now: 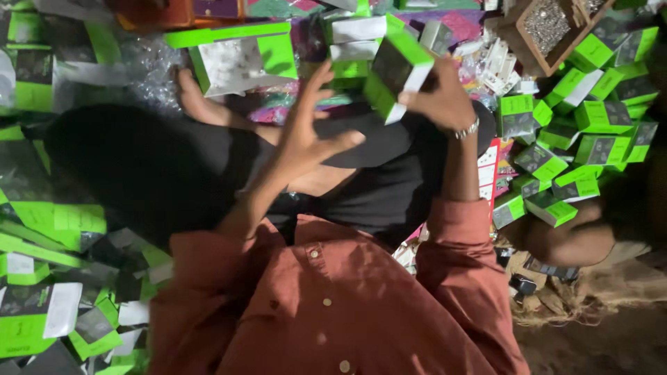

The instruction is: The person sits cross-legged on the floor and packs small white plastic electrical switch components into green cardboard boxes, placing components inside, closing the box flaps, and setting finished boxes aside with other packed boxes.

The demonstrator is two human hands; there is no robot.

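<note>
We look down over our rust-red shirt (333,305) and dark trousers (174,173) as we sit among heaps of small green-and-black cartons. Our right hand (439,97) is closed around one such small green carton (396,73), held up in front of us above our lap, its white end flap toward us. Our left hand (306,135) holds nothing, fingers spread wide, just beside and below the carton. To handle the carton well, we judge the free hand should steady its lower end while the right keeps a firm, even grip so the thin card does not crush. Assembled cartons are stacked to the right (590,132); flat ones lie at the left (42,312). A wooden tray of small metal parts (549,28) sits at the top right.
</note>
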